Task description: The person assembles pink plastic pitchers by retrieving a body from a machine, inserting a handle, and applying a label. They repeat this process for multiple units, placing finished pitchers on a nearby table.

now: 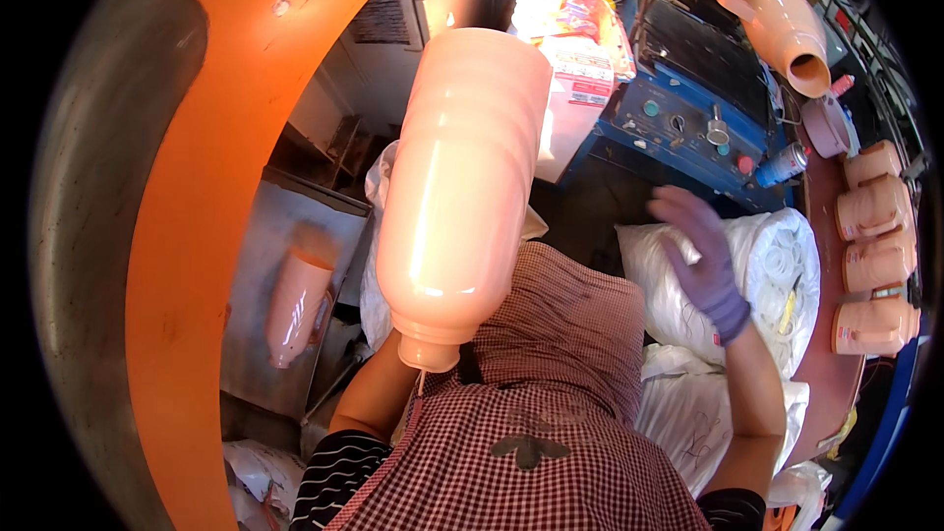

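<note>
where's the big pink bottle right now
In the head view the big pink bottle is centre frame, neck down, held up at its neck by the left hand, with the gloved right hand apart.

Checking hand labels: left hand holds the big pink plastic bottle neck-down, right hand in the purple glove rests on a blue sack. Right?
Not quite. The head view shows the sack is white, not blue: the right hand in the purple glove is over a white plastic sack; contact can't be confirmed. The rest holds: the big pink plastic bottle is neck-down, with the left hand hidden behind its neck.
</note>
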Action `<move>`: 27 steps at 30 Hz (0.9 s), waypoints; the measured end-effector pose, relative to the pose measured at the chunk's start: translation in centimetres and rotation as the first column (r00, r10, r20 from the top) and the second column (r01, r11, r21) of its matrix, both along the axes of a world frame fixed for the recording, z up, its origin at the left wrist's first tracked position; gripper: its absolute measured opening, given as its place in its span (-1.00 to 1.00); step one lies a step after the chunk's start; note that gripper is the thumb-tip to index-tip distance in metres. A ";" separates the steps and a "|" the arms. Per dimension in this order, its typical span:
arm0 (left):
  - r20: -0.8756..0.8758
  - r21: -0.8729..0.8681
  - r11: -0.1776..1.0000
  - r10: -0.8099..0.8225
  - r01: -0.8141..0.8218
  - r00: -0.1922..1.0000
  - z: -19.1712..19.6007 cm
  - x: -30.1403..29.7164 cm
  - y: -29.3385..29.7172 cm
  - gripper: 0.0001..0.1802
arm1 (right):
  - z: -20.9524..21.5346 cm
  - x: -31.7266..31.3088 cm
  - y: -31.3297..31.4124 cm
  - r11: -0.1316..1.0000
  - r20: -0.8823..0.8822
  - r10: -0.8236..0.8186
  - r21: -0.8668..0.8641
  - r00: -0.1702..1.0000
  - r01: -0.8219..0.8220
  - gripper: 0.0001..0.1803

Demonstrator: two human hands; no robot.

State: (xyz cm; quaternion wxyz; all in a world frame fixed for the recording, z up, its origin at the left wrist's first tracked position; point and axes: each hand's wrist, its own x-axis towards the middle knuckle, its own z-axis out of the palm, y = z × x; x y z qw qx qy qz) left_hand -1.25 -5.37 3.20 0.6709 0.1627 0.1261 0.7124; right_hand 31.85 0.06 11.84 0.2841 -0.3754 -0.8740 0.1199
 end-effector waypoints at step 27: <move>-0.699 -0.366 0.928 -0.227 -0.068 0.678 -9.4 -1.9 1.6 -0.60 | -4.3 7.5 -5.8 0.930 -0.379 -0.366 -0.188 0.850 0.316 -0.83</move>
